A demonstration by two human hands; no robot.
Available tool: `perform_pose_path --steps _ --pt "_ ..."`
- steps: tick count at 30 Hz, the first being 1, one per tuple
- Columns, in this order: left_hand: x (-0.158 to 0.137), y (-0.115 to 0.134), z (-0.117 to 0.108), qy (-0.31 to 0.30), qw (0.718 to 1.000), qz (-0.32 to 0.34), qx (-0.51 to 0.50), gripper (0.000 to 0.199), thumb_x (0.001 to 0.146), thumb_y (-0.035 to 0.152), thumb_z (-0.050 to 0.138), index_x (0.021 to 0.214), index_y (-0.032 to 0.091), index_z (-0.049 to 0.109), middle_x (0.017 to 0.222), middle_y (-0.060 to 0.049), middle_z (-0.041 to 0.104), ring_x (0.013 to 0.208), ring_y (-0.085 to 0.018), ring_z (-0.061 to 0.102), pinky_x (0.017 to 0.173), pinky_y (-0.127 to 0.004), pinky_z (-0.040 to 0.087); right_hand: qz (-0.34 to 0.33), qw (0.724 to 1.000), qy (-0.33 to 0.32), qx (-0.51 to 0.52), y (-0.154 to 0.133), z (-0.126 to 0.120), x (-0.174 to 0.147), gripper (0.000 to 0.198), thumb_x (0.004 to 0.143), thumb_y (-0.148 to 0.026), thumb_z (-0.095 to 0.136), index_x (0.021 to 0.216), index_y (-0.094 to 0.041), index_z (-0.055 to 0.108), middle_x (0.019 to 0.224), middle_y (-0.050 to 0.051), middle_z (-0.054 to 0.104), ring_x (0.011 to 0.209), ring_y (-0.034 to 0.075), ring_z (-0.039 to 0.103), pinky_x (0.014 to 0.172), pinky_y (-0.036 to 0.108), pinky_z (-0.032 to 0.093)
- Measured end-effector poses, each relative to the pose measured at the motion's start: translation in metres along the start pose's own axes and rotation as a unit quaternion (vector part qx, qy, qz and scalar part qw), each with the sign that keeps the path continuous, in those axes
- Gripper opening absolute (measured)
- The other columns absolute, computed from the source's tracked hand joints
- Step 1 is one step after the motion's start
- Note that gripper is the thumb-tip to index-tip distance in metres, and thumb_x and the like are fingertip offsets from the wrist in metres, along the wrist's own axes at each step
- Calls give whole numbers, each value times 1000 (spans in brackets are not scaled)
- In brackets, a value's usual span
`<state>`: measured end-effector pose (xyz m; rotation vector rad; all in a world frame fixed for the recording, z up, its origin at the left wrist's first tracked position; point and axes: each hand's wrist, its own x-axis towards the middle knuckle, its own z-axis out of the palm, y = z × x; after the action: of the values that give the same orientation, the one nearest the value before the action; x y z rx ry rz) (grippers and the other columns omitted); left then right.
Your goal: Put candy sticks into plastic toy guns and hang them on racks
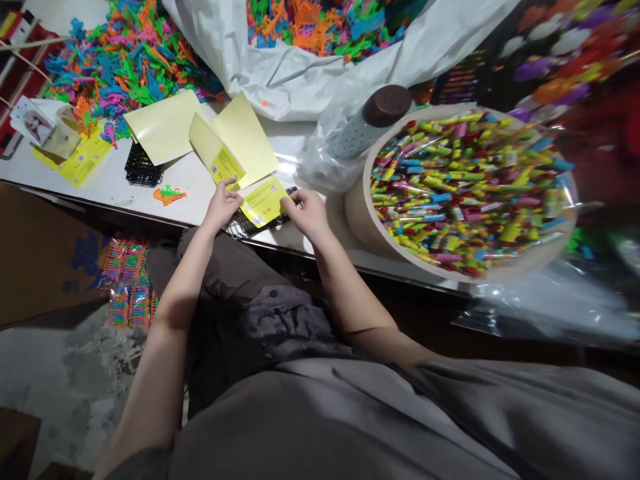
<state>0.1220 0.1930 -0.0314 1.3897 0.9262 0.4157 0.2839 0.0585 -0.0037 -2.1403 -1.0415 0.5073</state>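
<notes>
Pinched between thumb and fingers of the right hand [311, 217], a yellow printed card [263, 201] is held by its right edge, left of the round tub [357, 223]. At the card's other edge is the left hand [220, 207], farther from the tub, its fingers curled; whether they grip the card or only touch it, I cannot tell. Both forearms reach forward from the body and angle inward, bringing the hands close together with the card between them. Beneath the card, on the same side of the tub, lies a black tray [239, 228], partly covered.

Small multicoloured tubes [465, 190] fill the tub in a jumble. Just beside its left wall, a clear bag [317, 157] holds a cylinder with a dark brown cap [386, 105]. Beyond the tub and to its left, a white sack [285, 83] stands open, with orange, green and blue plastic pieces [310, 27] inside. Well left of the tub, clear packs [130, 260] contain rows of bright pieces.
</notes>
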Motion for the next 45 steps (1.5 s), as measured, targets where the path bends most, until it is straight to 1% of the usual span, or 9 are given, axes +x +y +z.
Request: perform_pose_path --steps 5,8,13,17,19,23,28,38,45 --pt "-2 -13 -1 -33 998 16 47 57 84 7 49 137 13 29 82 -2 52 65 -9 53 69 -24 45 28 998 -60 11 8 3 -5 23 75 -30 54 58 -16 48 61 2 50 63 13 44 63 27 33" --pt "0 -21 -2 -60 995 32 70 61 87 10 46 143 19 23 86 -4 52 71 -12 55 73 -27 46 45 995 -90 21 9 2 -9 24 76 -30 54 57 -16 48 61 1 50 60 12 43 60 26 31" --pt "-1 -22 0 -74 988 36 128 62 91 14 40 148 20 18 95 -7 53 81 -15 57 84 -33 47 60 994 -90 31 9 2 -13 24 76 -30 56 59 -15 49 63 2 52 60 12 43 60 26 31" --pt "-11 -7 1 -46 970 35 234 60 91 15 39 148 22 23 102 -7 56 102 -20 54 102 -44 35 61 991 -101 56 10 3 -18 24 76 -32 55 60 -16 48 63 2 53 62 13 45 60 26 32" --pt "-16 1 2 -23 957 36 286 61 90 16 40 148 24 24 105 -7 59 110 -23 50 106 -48 27 56 991 -100 65 10 4 -20 25 76 -34 55 61 -16 47 64 2 52 63 13 46 60 26 33" --pt "-18 10 4 -7 945 29 325 64 88 18 40 150 23 21 110 -8 61 113 -24 48 104 -47 25 49 995 -85 18 10 7 -22 25 76 -33 54 59 -17 46 63 2 50 64 14 45 64 28 34" --pt "-10 5 9 -4 927 13 375 67 87 16 40 151 20 19 109 -9 64 111 -27 49 100 -48 30 47 993 -56 -92 16 20 -21 25 78 -34 54 59 -17 48 72 5 55 78 19 46 77 33 34" --pt "-3 -5 11 -13 927 19 374 68 86 12 39 151 12 17 108 -14 64 107 -28 53 97 -46 37 52 989 -72 -118 24 28 -18 30 80 -34 54 56 -17 46 70 5 54 75 18 43 75 32 33" --pt "0 -9 10 -11 931 21 365 68 85 11 39 150 16 21 105 -13 63 106 -29 53 98 -50 36 49 989 -66 -122 23 28 -18 25 79 -34 54 62 -17 52 77 7 57 80 20 45 77 33 35"
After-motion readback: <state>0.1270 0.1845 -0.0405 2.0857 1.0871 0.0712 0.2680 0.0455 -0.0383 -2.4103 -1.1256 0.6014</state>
